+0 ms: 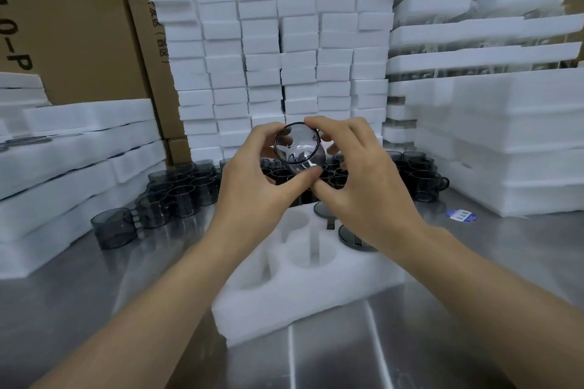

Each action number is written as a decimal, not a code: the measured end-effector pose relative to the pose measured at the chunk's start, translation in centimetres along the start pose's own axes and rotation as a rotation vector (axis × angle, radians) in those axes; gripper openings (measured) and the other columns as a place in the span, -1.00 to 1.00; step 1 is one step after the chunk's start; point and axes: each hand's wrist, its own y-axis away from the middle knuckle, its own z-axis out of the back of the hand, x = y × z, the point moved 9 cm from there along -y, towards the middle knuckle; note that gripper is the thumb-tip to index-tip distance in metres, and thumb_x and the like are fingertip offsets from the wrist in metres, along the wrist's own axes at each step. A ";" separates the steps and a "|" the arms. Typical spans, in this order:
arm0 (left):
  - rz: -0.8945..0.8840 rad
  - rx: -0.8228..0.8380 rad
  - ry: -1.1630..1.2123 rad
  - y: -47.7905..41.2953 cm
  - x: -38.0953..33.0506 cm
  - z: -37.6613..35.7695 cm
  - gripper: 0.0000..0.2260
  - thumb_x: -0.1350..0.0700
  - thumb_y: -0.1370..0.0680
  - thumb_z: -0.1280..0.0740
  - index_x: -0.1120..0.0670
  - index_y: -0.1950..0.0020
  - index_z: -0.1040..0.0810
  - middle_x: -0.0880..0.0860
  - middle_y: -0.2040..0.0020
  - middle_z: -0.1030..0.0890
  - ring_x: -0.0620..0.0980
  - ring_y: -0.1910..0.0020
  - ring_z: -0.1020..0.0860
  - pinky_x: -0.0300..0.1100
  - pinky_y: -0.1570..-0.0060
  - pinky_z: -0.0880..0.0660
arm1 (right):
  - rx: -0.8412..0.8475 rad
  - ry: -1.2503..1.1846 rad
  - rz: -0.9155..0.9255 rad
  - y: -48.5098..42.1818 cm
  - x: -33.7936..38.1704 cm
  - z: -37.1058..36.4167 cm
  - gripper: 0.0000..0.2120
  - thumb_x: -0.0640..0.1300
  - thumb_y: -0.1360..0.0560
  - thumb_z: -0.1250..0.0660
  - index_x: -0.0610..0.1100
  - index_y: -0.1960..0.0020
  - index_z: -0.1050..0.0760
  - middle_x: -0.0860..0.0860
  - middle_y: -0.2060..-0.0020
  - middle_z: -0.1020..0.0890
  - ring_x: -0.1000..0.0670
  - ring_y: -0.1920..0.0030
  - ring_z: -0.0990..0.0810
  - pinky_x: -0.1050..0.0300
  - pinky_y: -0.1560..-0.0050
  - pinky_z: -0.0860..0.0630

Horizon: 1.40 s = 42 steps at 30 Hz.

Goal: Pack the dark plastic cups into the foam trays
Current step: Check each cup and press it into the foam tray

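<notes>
A dark see-through plastic cup point(297, 148) is held in the air with its rim tilted toward me. My left hand point(256, 180) grips it from the left and below, thumb under its base. My right hand point(360, 177) holds it from the right, fingers curled over the far rim. Below lies a white foam tray point(303, 290) with round pockets; two pockets at its far right hold upside-down dark cups point(350, 235), partly hidden by my right hand. Several loose dark cups point(180, 196) stand crowded on the steel table behind the tray.
One cup point(115, 227) stands apart at the left. Stacked foam trays point(72, 148) line the left side, taller stacks point(505, 142) fill the right, and a wall of foam blocks point(271, 66) backs onto cardboard boxes. A blue sticker point(460, 216) lies on the table.
</notes>
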 end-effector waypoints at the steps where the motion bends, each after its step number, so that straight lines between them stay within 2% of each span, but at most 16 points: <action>1: -0.009 -0.006 -0.018 0.0 0.0 0.1 -0.49 -0.03 -0.46 -0.66 -0.16 -0.34 -0.55 -0.25 -0.16 -0.65 -0.19 -0.10 -0.64 -0.09 -0.07 -0.61 | -0.009 0.007 0.007 0.1 0.1 0.0 -0.29 -0.16 -0.46 -0.48 0.21 -0.53 -0.36 0.19 -0.27 -0.41 0.08 -0.13 -0.55 -0.05 0.05 -0.67; 5: -0.049 -0.015 -0.071 0.1 -0.5 0.1 -0.48 -0.09 -0.45 -0.61 -0.16 -0.35 -0.53 -0.25 -0.16 -0.63 -0.15 -0.10 -0.62 0.02 -0.11 -0.62 | -0.052 0.006 0.040 0.2 0.4 0.3 -0.30 -0.19 -0.43 -0.52 0.12 -0.51 -0.42 0.13 -0.40 -0.37 0.02 -0.34 -0.48 -0.05 -0.12 -0.65; 10: -0.081 -0.019 -0.109 0.3 -0.6 0.1 -0.49 -0.10 -0.45 -0.57 -0.15 -0.36 -0.52 -0.23 -0.17 -0.61 -0.07 -0.19 -0.60 0.09 -0.10 -0.61 | -0.036 -0.016 0.025 0.1 0.2 0.3 -0.28 -0.18 -0.43 -0.54 0.14 -0.52 -0.40 0.16 -0.41 -0.40 0.08 -0.37 -0.48 -0.02 -0.18 -0.63; 14: -0.107 0.007 -0.148 0.4 -0.6 -0.2 -0.45 -0.01 -0.50 -0.56 -0.15 -0.47 -0.49 -0.24 -0.22 -0.60 -0.09 -0.27 -0.57 0.08 -0.14 -0.61 | -0.081 0.009 -0.014 0.1 0.0 0.5 -0.29 -0.10 -0.39 -0.59 0.14 -0.48 -0.43 0.13 -0.29 -0.39 0.07 -0.22 -0.49 0.00 -0.09 -0.63; 19: -0.134 0.043 -0.159 0.6 -0.9 -0.7 -0.42 0.01 -0.49 -0.48 -0.14 -0.51 -0.47 -0.27 -0.26 -0.59 -0.11 -0.34 -0.52 0.02 -0.19 -0.60 | -0.125 0.035 -0.054 0.2 -0.2 0.9 -0.37 0.01 -0.32 -0.70 -0.02 -0.31 -0.54 0.14 -0.15 -0.39 0.06 -0.12 -0.49 0.01 0.00 -0.60; 22: -0.178 0.058 -0.179 0.6 -1.4 -0.8 -0.44 0.01 -0.49 -0.47 -0.12 -0.49 -0.49 -0.26 -0.27 -0.58 -0.09 -0.34 -0.52 0.01 -0.18 -0.59 | -0.153 0.042 -0.083 0.1 -0.3 1.2 -0.39 0.13 -0.27 -0.72 -0.01 -0.16 -0.49 0.15 -0.05 -0.38 0.05 0.01 -0.47 0.00 0.12 -0.56; 24: -0.194 0.052 -0.194 0.6 -1.5 -0.8 -0.46 -0.03 -0.49 -0.49 -0.13 -0.46 -0.50 -0.24 -0.27 -0.56 -0.08 -0.33 -0.51 -0.06 -0.16 -0.56 | -0.158 0.011 -0.112 0.2 -0.6 1.3 -0.36 0.28 -0.24 -0.67 0.02 -0.06 -0.41 0.17 0.05 -0.37 0.07 0.12 -0.42 0.01 0.20 -0.50; 26: -0.189 0.039 -0.193 0.5 -1.3 -0.7 -0.49 -0.08 -0.49 -0.51 -0.15 -0.43 -0.51 -0.24 -0.25 -0.57 -0.09 -0.31 -0.52 -0.15 -0.13 -0.49 | -0.153 -0.039 -0.136 0.1 -0.9 1.2 -0.34 0.36 -0.23 -0.64 0.05 0.00 -0.34 0.19 0.10 -0.39 0.04 0.14 -0.42 0.01 0.24 -0.47; 30: -0.202 0.037 -0.208 0.5 -1.2 -0.8 -0.56 -0.17 -0.55 -0.45 -0.15 -0.42 -0.53 -0.24 -0.22 -0.58 -0.14 -0.26 -0.52 -0.23 -0.05 -0.42 | -0.130 -0.133 -0.192 0.1 -1.7 0.7 -0.40 0.27 -0.27 -0.66 0.11 0.02 -0.31 0.17 0.12 -0.51 0.05 0.10 -0.52 -0.03 0.17 -0.53; 32: -0.204 0.044 -0.213 0.4 -1.0 -1.0 -0.56 -0.17 -0.58 -0.41 -0.14 -0.45 -0.51 -0.24 -0.23 -0.56 -0.13 -0.26 -0.52 -0.20 -0.05 -0.44 | -0.097 -0.207 -0.216 0.1 -2.2 0.2 -0.45 0.17 -0.32 -0.66 0.13 -0.03 -0.33 0.15 0.12 -0.56 0.04 0.11 -0.56 -0.07 0.14 -0.56; 33: -0.200 0.047 -0.209 0.4 -0.9 -1.1 -0.56 -0.16 -0.60 -0.40 -0.14 -0.47 -0.50 -0.25 -0.24 -0.56 -0.11 -0.26 -0.51 -0.17 -0.05 -0.46 | -0.089 -0.229 -0.214 0.1 -2.2 0.1 -0.49 0.14 -0.35 -0.64 0.14 -0.05 -0.34 0.15 0.12 -0.56 0.05 0.12 -0.56 -0.01 0.14 -0.55; 35: -0.191 0.039 -0.193 0.3 -0.6 -0.9 -0.56 -0.12 -0.63 -0.38 -0.13 -0.51 -0.47 -0.26 -0.27 -0.54 -0.09 -0.30 -0.51 -0.06 -0.10 -0.54 | -0.078 -0.241 -0.187 0.1 -2.1 0.0 -0.58 0.13 -0.41 -0.56 0.16 -0.09 -0.38 0.18 0.10 -0.56 0.05 0.15 -0.55 0.13 0.17 -0.49; 38: -0.141 0.006 -0.164 0.0 0.1 -0.4 -0.52 -0.09 -0.65 -0.36 -0.11 -0.58 -0.44 -0.27 -0.33 -0.52 -0.10 -0.39 -0.47 0.10 -0.22 -0.57 | -0.033 -0.217 -0.161 0.1 -1.8 -0.3 -0.68 0.09 -0.50 -0.45 0.16 -0.19 -0.44 0.17 0.03 -0.58 0.02 0.11 -0.59 0.16 0.17 -0.49; 42: -0.067 -0.002 -0.149 0.0 0.9 -0.2 -0.51 -0.11 -0.67 -0.29 -0.08 -0.61 -0.42 -0.23 -0.35 -0.54 -0.15 -0.40 -0.43 0.13 -0.31 -0.51 | 0.018 -0.259 -0.163 0.2 -1.7 -0.6 -0.66 0.03 -0.45 -0.25 0.18 -0.21 -0.51 0.19 0.04 -0.62 0.03 0.09 -0.62 0.22 0.19 -0.51</action>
